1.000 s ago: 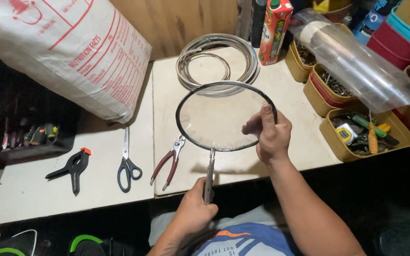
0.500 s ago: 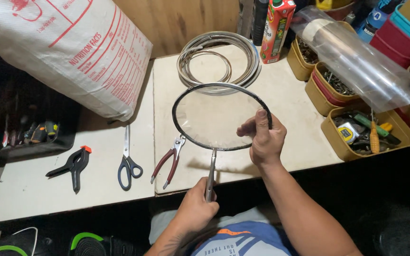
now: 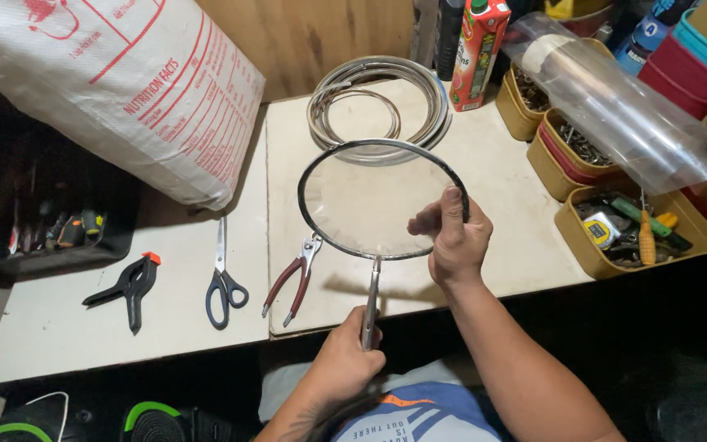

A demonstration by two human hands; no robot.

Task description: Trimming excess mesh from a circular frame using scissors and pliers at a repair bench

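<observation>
A round mesh strainer [image 3: 374, 200] is held above the front edge of the white table [image 3: 493, 164], over the red-handled pliers [image 3: 294, 278]. Its metal handle is clamped in the left hand [image 3: 345, 360], while the right hand [image 3: 452, 237] is closed on the right side of the dark rim. The step is best done with the handle kept firmly gripped and the rim turned gently, so that the fine mesh is not dented. The long axis runs from the handle near the body away to the hoop, which points toward the coiled wire [image 3: 382, 102].
</observation>
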